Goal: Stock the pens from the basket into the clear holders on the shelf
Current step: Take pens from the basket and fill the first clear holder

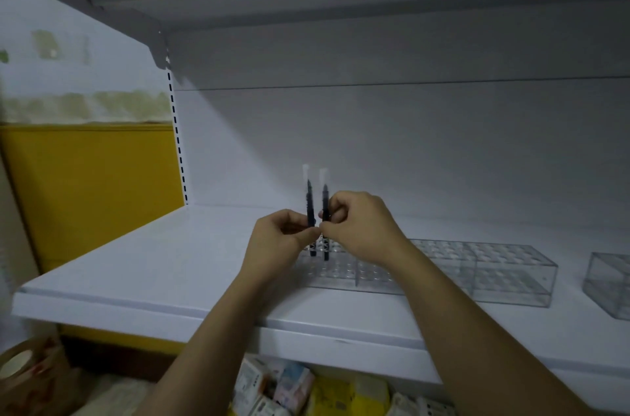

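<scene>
Two dark pens stand upright side by side at the left end of the clear holder (477,265): left pen (310,211), right pen (325,207). Both have pale translucent caps on top, and their lower ends are down inside the holder's holes near its back-left corner.

Left hand (283,238) is closed in a pinch on the left pen mid-barrel. Right hand (361,228) is closed the same way on the right pen. Fingertips of the two hands nearly touch between the pens.

Step in hand, as I read it: seating both pens in adjacent holes. To do it well:
- keep barrels vertical; a tilt will bind on the hole rim
- push straight down till each bottoms out, then let go one hand at a time
- the holder is light plastic and looks free on the shelf (136,265), so it may slide; don't push sideways
- fill from the back-left outward so standing pens don't block the reach

Rest of the holder's holes look empty. A second clear holder (610,282) sits well apart at right, also empty. Basket not in view.

Writing: none legible. Pens too blurred for a brand. Boxes (272,388) under the shelf carry print, unreadable. Tape roll (20,364) at lower left, markings unreadable.
</scene>
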